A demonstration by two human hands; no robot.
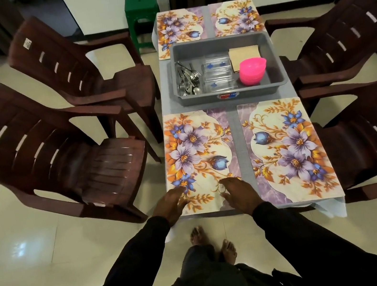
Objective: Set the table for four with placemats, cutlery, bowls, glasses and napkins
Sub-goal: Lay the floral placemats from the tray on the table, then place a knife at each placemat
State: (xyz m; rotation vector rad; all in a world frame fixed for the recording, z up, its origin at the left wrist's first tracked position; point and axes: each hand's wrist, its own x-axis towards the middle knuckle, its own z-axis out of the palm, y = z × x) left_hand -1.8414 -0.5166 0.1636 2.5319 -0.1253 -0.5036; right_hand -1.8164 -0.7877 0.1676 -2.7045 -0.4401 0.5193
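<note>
Near-left placemat (200, 156) lies flat at table (233, 119) corner, both hands on its near edge. Left hand (172, 205) rests on near-left corner, fingers straight, slightly spread. Right hand (239, 195) rests on near-right part; small clear shape beside its thumb, cannot tell if pinched. Grey tray (222, 42) well beyond hands, holding cutlery (187, 80), glasses (217, 72), pink bowls (252, 72), napkins (243, 53).

Comes to four floral placemats (200, 156), four brown chairs (65, 164), one grey tub (261, 88), one green stool (141, 7) and one table (237, 139). Adds one stack of pink bowls (252, 71), one stack of tan napkins (243, 53), one heap of cutlery (187, 80) and some clear glasses (218, 74), too jumbled for piece counts. Ends with two hands: left hand (172, 205), right hand (240, 195).
</note>
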